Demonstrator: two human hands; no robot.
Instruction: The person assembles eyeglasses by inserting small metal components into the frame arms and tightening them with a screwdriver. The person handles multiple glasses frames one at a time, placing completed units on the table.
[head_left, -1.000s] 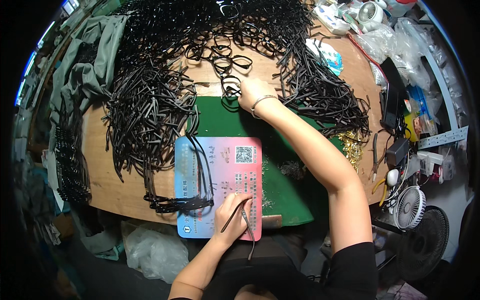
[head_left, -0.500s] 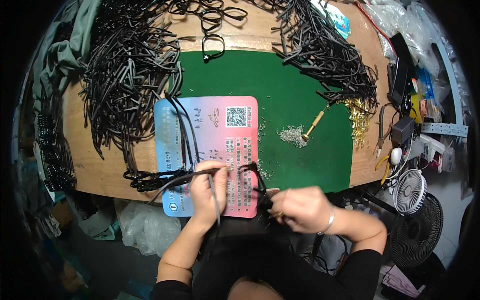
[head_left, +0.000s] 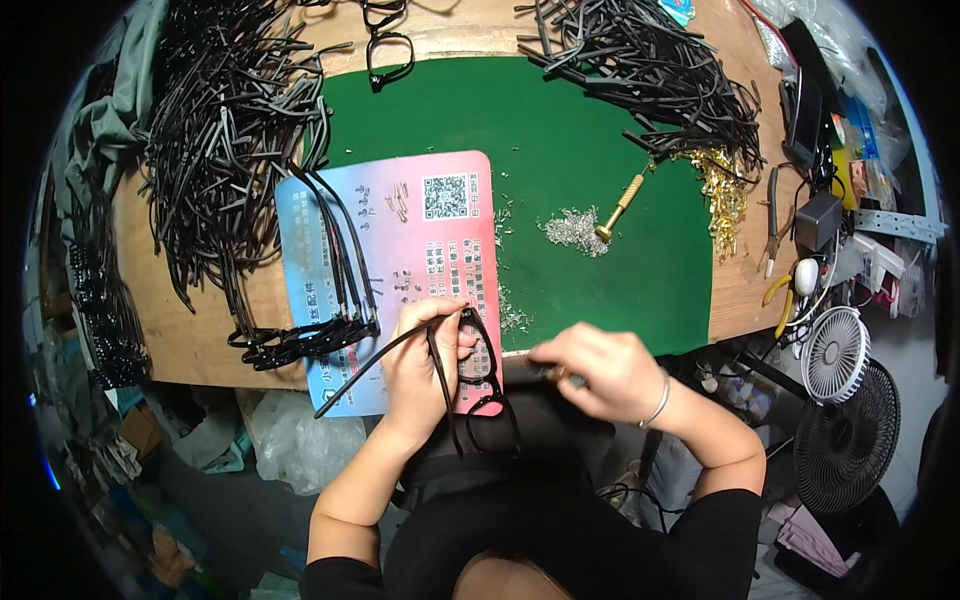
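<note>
My left hand (head_left: 420, 372) is closed round a black eyeglass frame (head_left: 483, 348) near its hinge, above the pink edge of a printed mat. The frame's rims hang down toward my lap, and one dark temple (head_left: 360, 372) slants out to the left. To the right, my right hand (head_left: 603, 372) is curled with fingers pinched, apart from the frame. Something small, partly brass-coloured, shows at its fingertips, too blurred to name. Beside the left hand, several glasses frames (head_left: 300, 342) lie stacked on the mat (head_left: 400, 165) with their temples pointing away from me.
A brass screwdriver (head_left: 622, 205) lies by a heap of small screws (head_left: 575, 230) on the green sheet (head_left: 450, 110). Loose black temples (head_left: 225, 150) pile up left, more temples (head_left: 640, 75) far right. Gold-coloured parts (head_left: 725, 195), pliers (head_left: 772, 215) and a white fan (head_left: 835, 355) stand at right.
The held eyeglass frame has turned, its rims now hanging lower beside my left hand. My right hand has drawn up and away from it. The whole view has shifted slightly.
</note>
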